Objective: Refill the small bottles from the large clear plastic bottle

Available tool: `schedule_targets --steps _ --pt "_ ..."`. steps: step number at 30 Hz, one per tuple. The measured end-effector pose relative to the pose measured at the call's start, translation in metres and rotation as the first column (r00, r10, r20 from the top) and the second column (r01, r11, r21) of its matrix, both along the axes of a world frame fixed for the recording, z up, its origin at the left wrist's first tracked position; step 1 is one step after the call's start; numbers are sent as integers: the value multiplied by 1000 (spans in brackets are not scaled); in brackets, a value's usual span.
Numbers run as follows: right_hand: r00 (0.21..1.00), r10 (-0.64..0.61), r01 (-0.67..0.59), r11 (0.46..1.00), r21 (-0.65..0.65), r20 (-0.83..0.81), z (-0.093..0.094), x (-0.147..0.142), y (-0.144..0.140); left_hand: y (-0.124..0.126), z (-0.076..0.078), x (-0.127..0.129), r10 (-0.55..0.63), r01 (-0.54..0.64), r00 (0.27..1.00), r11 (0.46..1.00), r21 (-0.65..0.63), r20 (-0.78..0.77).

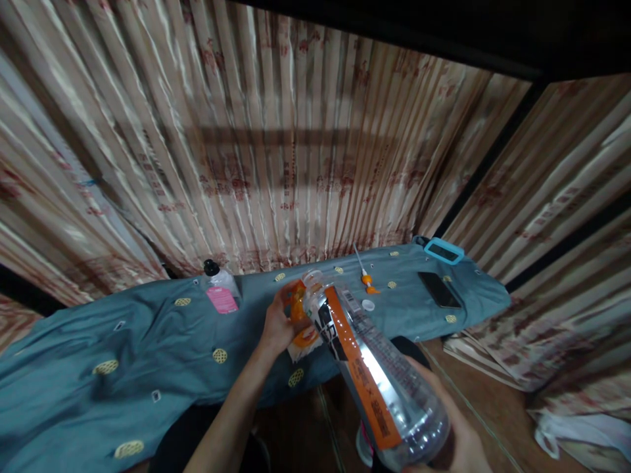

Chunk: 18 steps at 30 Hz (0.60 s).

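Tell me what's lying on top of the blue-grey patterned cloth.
On the blue-grey patterned cloth: a clear black-capped bottle with pink label, a dark phone, a white bottle cap, an orange-tipped stick. The big clear bottle hides the cloth beneath.

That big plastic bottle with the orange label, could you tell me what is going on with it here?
A person tilts the large clear bottle, its base in the right hand and its neck towards an orange-and-white packet held by the left hand. This happens over a blue-grey cloth, where a small bottle with a pink label, a white cap and a dark phone lie.
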State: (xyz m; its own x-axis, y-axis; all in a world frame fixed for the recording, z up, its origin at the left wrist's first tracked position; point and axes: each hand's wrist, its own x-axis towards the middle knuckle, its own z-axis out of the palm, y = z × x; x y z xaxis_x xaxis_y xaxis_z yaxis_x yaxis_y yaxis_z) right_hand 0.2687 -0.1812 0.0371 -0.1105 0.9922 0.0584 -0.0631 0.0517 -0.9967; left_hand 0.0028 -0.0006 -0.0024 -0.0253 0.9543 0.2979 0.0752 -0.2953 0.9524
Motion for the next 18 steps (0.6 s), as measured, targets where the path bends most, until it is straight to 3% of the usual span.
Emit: schedule_targets --steps 18 --pt "1000 -20 20 1000 -1 15 0 0 2 1 -8 2 27 -25 998 999 36 -53"
